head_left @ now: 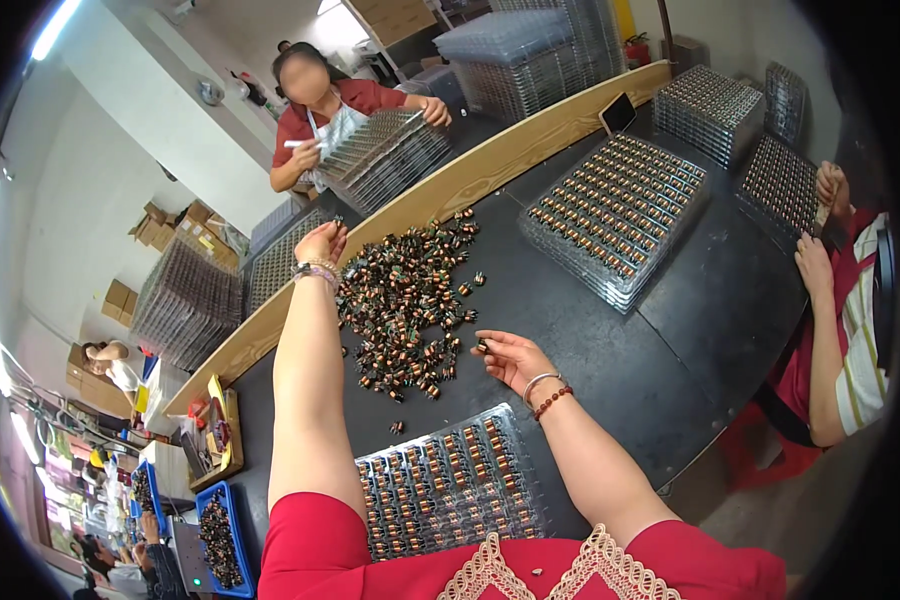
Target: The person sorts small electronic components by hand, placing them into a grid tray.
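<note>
My left hand (320, 246) reaches over the far left of a heap of small copper-wound coils (400, 300) with black bodies. Its fingers are pinched round one small coil (339, 221). To the right of the heap, my right hand (518, 360) grips another small coil (484, 346) between thumb and fingertips. Directly before me lies a clear plastic tray (530, 500) filled with rows of these coils. My left forearm covers part of its left side. One loose coil (397, 427) rests just beyond the tray's far edge.
A stack of filled clear trays (615, 220) stands right of the heap on the black table (570, 400). A wooden board (510, 150) borders the far side. Co-workers handle trays across it and at the right. Blue bins (220, 540) of coils sit at the lower left.
</note>
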Tool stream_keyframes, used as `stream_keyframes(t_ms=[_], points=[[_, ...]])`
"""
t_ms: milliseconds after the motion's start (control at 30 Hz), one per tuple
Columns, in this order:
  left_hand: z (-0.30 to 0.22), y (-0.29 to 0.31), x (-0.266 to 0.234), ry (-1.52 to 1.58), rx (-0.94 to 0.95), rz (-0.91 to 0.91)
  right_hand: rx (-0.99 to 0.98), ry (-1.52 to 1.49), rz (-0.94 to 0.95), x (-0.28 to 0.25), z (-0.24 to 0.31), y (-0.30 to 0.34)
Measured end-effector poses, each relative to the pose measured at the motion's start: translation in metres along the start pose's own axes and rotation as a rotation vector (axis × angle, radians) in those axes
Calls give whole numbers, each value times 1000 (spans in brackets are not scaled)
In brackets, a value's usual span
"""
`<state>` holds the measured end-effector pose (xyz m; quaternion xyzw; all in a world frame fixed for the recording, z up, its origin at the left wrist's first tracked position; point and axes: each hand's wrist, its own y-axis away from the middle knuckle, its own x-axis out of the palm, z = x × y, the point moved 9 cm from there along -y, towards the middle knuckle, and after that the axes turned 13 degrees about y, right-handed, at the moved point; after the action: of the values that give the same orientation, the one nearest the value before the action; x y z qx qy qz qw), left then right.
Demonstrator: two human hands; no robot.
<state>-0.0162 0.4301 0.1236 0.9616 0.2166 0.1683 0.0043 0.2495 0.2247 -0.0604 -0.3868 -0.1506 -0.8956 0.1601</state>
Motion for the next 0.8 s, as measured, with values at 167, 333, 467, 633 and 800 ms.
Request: stream_keyframes(t_ms=[167, 333, 467, 633, 800], points=[[-4, -7, -5, 7, 38, -14, 2, 7, -12, -1, -1, 0], [-4, -11, 6, -6, 40, -6, 7, 27, -24, 0, -1, 2], [-1, -24, 21, -25, 31, 46, 9, 41, -27, 0, 0, 2], [-6, -52, 32, -73, 94, 70, 21, 59, -43, -1, 1, 2], [-4, -84, 21, 18, 136, 56, 15, 64, -13, -1, -1, 1]])
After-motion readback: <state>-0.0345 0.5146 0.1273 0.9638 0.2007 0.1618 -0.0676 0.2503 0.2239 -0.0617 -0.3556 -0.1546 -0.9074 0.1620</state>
